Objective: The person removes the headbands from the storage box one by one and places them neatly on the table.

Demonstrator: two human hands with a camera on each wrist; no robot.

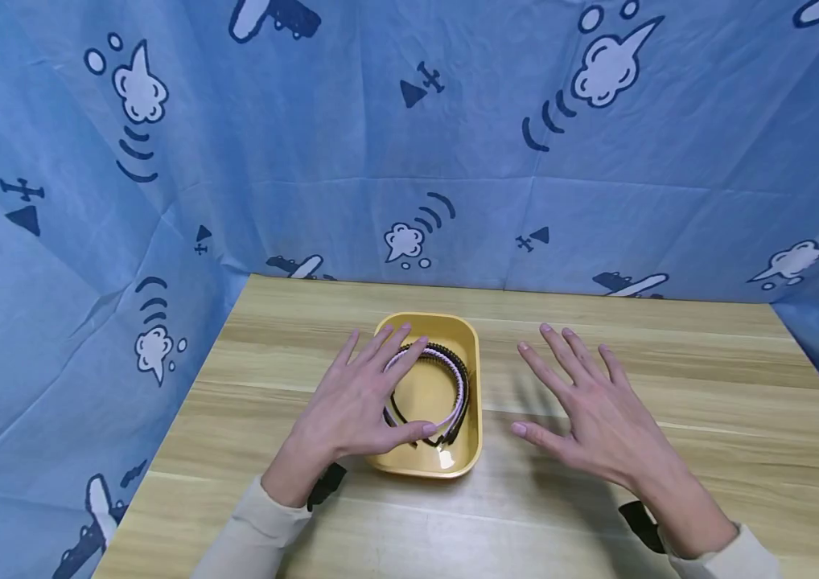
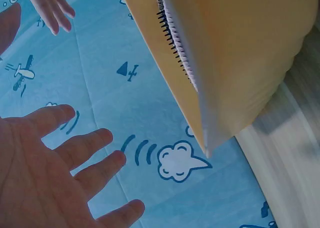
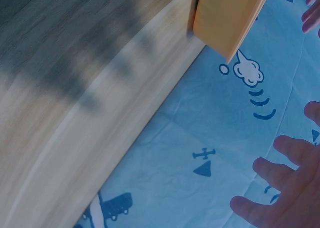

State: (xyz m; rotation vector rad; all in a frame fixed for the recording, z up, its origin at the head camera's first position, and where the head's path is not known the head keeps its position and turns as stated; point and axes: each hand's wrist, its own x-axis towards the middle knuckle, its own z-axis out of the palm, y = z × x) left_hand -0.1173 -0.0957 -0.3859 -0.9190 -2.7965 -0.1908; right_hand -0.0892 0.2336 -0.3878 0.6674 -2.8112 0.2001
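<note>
In the head view a yellow rectangular tray (image 1: pixel 472 450) stands on the wooden table, with several headbands (image 1: pixel 463 386) lying in it, black ones and a pale lilac one with a toothed edge. My left hand (image 1: pixel 362 402) is spread above the tray's left side and hides part of the headbands. Its fingers (image 2: pixel 102 180) are straight and hold nothing. To the right of the tray, my right hand (image 1: pixel 598 418) hovers over the table, fingers spread, nothing in it. The right wrist view shows those fingers (image 3: pixel 275 175) apart from the tray.
The light wooden table (image 1: pixel 728 402) extends on both sides of the tray. A blue cloth (image 1: pixel 351 121) printed with planes and clouds hangs behind the table and along its sides. Each wrist wears a black strap (image 1: pixel 641 524).
</note>
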